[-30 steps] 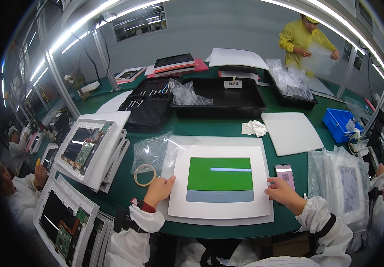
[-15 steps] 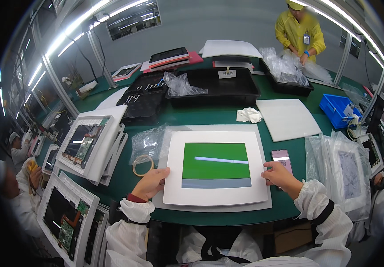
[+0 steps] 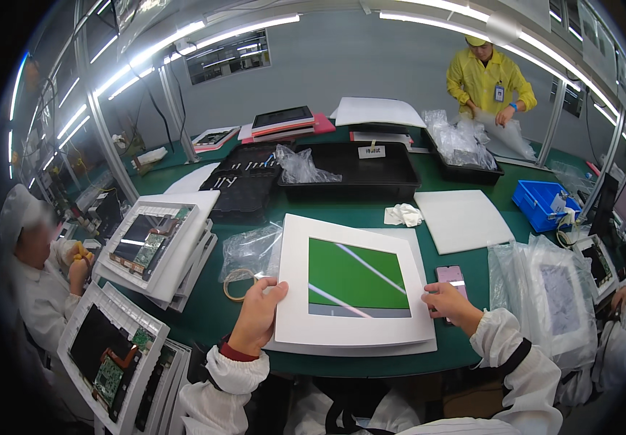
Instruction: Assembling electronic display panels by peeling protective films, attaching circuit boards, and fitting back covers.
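Note:
A white-framed display panel (image 3: 360,279) with a lit green screen is between my hands, tilted with its left side lifted. Light streaks reflect across the screen. My left hand (image 3: 259,319) grips its left edge, thumb on the front. At the right edge, my right hand (image 3: 454,303) pinches the frame; some of its fingers are hidden. Under the panel lies a white foam sheet (image 3: 414,345), mostly covered. Close to my left hand are a roll of tape (image 3: 229,291) and a crumpled clear plastic bag (image 3: 251,254). A phone (image 3: 451,277) lies beyond my right hand.
Open panels with circuit boards (image 3: 146,243) are stacked at the left. Farther back stand a black tray (image 3: 306,190) and a tool case (image 3: 244,185). A blue bin (image 3: 541,204) and bagged panels (image 3: 545,290) are at the right. Co-workers are at both sides and the back.
The panel's left side has risen off the foam sheet with my left hand, and the reflections on the screen have shifted. My head view has tilted up somewhat.

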A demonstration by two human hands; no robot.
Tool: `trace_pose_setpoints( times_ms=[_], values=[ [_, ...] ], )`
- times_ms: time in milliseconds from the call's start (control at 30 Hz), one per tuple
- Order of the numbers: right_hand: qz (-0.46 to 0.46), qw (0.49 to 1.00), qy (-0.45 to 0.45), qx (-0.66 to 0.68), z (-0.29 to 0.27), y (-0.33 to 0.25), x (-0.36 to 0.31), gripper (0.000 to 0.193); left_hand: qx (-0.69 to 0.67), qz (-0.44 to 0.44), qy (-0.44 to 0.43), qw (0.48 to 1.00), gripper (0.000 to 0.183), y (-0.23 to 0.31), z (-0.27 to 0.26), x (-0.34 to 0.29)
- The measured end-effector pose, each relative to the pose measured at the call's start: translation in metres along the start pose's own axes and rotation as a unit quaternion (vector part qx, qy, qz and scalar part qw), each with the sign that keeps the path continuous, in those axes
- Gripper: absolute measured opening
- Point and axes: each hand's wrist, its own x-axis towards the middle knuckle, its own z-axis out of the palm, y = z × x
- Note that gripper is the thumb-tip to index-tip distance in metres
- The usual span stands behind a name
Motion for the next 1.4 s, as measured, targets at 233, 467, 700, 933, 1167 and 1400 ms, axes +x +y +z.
trace_pose_setpoints(
  times_ms=[233, 467, 700, 933, 1167, 1400],
  values=[
    [-0.097, 0.99, 0.104, 0.024, -0.011, 0.032, -0.034, 0.049, -0.019, 0.057, 0.001, 0.998, 0.03, 0.009, 0.016, -0.02],
    [-0.133, 0.838, -0.155, 0.506, 0.059, -0.017, -0.101, 0.04, -0.152, 0.118, -0.021, 0.981, 0.03, -0.007, 0.066, -0.017],
    [-0.304, 0.763, 0.051, 0.569, 0.016, -0.044, -0.049, 0.031, -0.194, 0.065, -0.148, 0.967, 0.044, -0.036, 0.126, 0.013],
    [-0.293, 0.74, 0.127, 0.592, -0.089, -0.014, 0.033, 0.033, 0.065, 0.08, -0.144, 0.984, 0.047, -0.068, 0.079, -0.01],
    [-0.272, 0.756, 0.232, 0.548, -0.134, 0.009, 0.093, 0.032, 0.084, 0.055, -0.077, 0.992, 0.026, -0.106, 0.037, -0.023],
    [-0.235, 0.744, 0.255, 0.571, -0.142, 0.021, 0.104, 0.037, 0.068, 0.031, -0.061, 0.995, 0.017, -0.104, 0.033, -0.023]
  ],
)
